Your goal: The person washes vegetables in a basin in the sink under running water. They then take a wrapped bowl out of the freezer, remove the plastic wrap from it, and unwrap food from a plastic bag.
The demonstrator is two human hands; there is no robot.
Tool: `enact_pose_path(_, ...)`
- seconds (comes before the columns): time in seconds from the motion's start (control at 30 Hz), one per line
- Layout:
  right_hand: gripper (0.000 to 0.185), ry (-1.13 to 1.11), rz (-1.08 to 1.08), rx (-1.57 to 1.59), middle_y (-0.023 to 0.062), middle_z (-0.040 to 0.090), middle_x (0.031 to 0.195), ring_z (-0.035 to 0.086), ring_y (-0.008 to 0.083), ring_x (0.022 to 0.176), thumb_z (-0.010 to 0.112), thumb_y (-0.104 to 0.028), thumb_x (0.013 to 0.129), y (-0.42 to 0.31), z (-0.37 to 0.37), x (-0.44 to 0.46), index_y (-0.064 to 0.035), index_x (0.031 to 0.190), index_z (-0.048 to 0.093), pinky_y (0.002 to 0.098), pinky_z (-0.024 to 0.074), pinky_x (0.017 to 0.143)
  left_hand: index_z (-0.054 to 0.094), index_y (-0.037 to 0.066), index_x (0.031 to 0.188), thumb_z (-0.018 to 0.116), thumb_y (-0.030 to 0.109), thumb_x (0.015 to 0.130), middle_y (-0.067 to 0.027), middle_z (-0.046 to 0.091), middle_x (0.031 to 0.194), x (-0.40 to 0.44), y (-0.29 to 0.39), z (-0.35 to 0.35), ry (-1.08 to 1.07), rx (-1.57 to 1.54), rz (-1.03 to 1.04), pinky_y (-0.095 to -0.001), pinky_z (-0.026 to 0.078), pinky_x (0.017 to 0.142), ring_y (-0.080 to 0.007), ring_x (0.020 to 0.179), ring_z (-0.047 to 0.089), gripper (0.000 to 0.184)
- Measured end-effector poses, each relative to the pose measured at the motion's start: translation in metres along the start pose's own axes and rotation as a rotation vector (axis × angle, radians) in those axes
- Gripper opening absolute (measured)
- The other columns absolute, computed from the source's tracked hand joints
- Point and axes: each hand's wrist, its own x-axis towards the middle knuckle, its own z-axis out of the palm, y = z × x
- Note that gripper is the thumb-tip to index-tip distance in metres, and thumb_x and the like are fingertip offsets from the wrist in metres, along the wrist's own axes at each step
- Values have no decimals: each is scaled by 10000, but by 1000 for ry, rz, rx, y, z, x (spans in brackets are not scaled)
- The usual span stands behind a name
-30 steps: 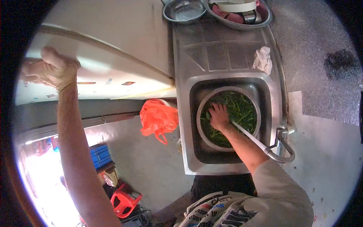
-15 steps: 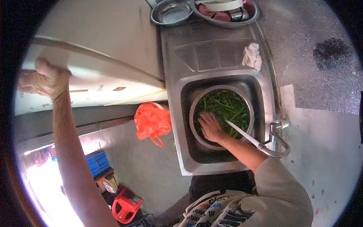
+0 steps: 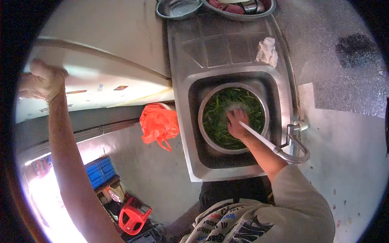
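My right hand (image 3: 238,122) lies on leafy greens (image 3: 221,127) in a round metal basin (image 3: 204,135), its fingers spread and holding nothing. The basin sits in a stainless steel sink (image 3: 194,156). From the curved metal faucet (image 3: 299,158), a white stream of water (image 3: 261,138) runs down onto the back of my right hand, and the water around the fingers looks churned. Far to the left, my left hand (image 3: 42,82) is pressed against a white appliance door (image 3: 133,92), fingers stretched out; the fingertips fade into the dark edge of the view.
A crumpled white cloth (image 3: 267,52) lies on the ridged drainboard (image 3: 219,40). Behind it are a metal bowl (image 3: 178,9) and a larger basin (image 3: 243,16) with items inside. An orange plastic bag (image 3: 159,124) hangs left of the sink. A red stool (image 3: 133,216) and blue crate (image 3: 100,172) stand lower left.
My right hand has moved from the left side of the greens to the middle, under the water stream. My left hand stays against the door. The whole view has shifted slightly.
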Motion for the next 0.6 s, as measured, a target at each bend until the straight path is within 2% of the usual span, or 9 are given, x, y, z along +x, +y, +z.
enact_pose_path(0.07,556,24,-4,-2,272,380,1348,374,450,1243,647,-175,767,-6,-12,-4,-47,1286,491,563,317,1015,385,-126,1183,491,511,773,-342,377,1162,-6,-21,9,38,69,88,-634,198,994,-489,1125,352,764)
enact_pose_path(0.1,561,119,-72,31,274,372,1355,370,449,1248,651,-184,770,-9,-19,-8,-50,1290,489,567,314,1016,396,-120,1173,493,507,771,-339,386,1143,-11,-31,14,52,93,116,-635,206,989,-488,1111,364,751)
enact_pose_path(0.13,565,213,-138,66,277,364,1361,367,447,1252,655,-192,772,-13,-26,-15,-53,1294,488,572,311,1016,403,-108,1174,486,514,777,-337,389,1140,-26,-38,19,-33,167,68,-626,214,988,-483,1109,366,743)
enact_pose_path(0.2,596,152,-158,60,277,341,1386,335,443,1282,676,-234,767,-17,-30,-26,-62,1303,479,572,299,1028,410,-96,1175,480,522,783,-335,392,1136,-35,-54,26,-116,234,19,-618,222,987,-479,1108,368,735)
enact_pose_path(0.33,622,56,-202,-24,265,324,1404,297,435,1302,699,-286,751,-3,7,-23,-66,1293,487,563,287,1050,380,-100,1197,478,524,785,-337,376,1157,-28,-33,15,-63,142,-32,-615,205,998,-478,1125,351,754)
enact_pose_path(0.4,584,-83,-91,-54,248,341,1396,315,429,1288,682,-243,752,1,22,-19,-57,1274,496,555,306,1040,365,-101,1208,477,525,786,-338,367,1168,-21,-24,11,-48,109,-35,-613,197,1003,-478,1134,342,764)
enact_pose_path(0.53,546,-106,-5,-96,234,379,1365,345,426,1263,669,-172,737,-12,13,-16,-46,1243,509,549,326,1015,335,-105,1231,475,527,787,-340,351,1189,-19,-16,6,-27,62,-54,-610,179,1014,-477,1151,325,784)
enact_pose_path(0.6,554,216,-113,60,231,397,1337,365,427,1244,654,-102,717,-10,10,-21,-44,1247,503,543,332,1010,320,-106,1242,474,528,788,-342,342,1200,-18,-15,6,-25,54,-58,-608,171,1019,-477,1160,316,795)
